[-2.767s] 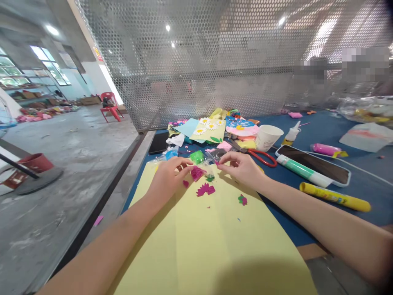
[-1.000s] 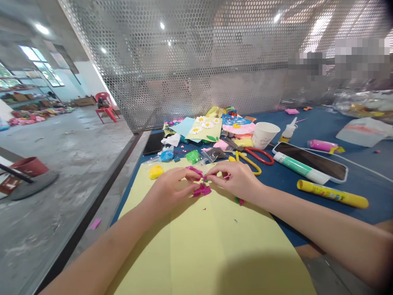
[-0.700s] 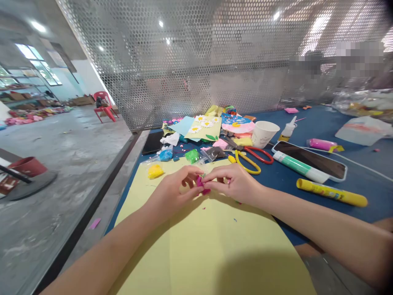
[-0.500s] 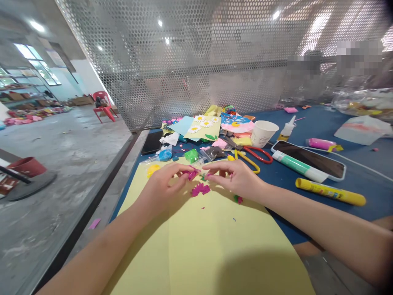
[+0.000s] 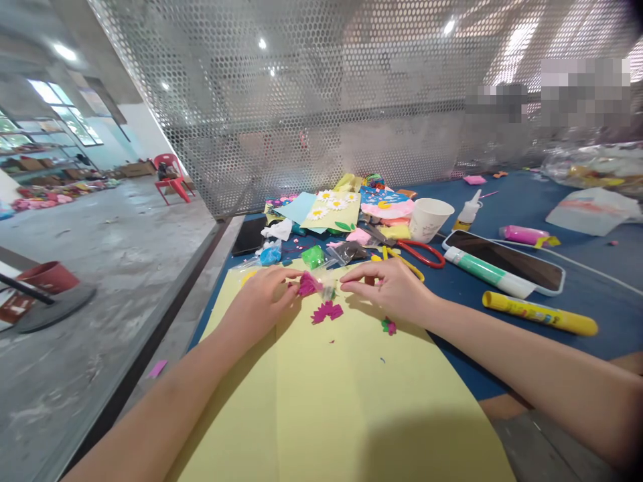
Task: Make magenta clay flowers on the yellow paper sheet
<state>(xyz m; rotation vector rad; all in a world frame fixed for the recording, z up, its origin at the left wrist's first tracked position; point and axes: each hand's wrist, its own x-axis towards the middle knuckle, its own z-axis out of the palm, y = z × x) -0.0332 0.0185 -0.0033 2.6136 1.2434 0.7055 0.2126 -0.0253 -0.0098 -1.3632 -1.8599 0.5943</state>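
A large pale yellow sheet of paper [image 5: 326,395] lies on the blue table in front of me. My left hand [image 5: 261,301] pinches a small clear bag of magenta paper bits [image 5: 307,284] at the sheet's far edge. My right hand [image 5: 389,288] has its fingers pinched together on the other end of that bag. A magenta paper flower [image 5: 326,311] lies on the sheet just below both hands. A smaller magenta and green bit [image 5: 388,327] lies under my right wrist.
Behind the hands are small bags of green [image 5: 314,256] and blue bits [image 5: 270,256], scissors with red handles [image 5: 424,253], a paper cup [image 5: 429,219], a glue bottle [image 5: 469,213], a phone [image 5: 505,261], a green glue stick [image 5: 485,273] and a yellow one [image 5: 540,313]. A perforated metal screen [image 5: 326,100] stands at the back.
My hands came together over the magenta flower, then drew apart and lifted off it. The flower lies uncovered on the sheet, and both hands now pinch the small bag of magenta bits.
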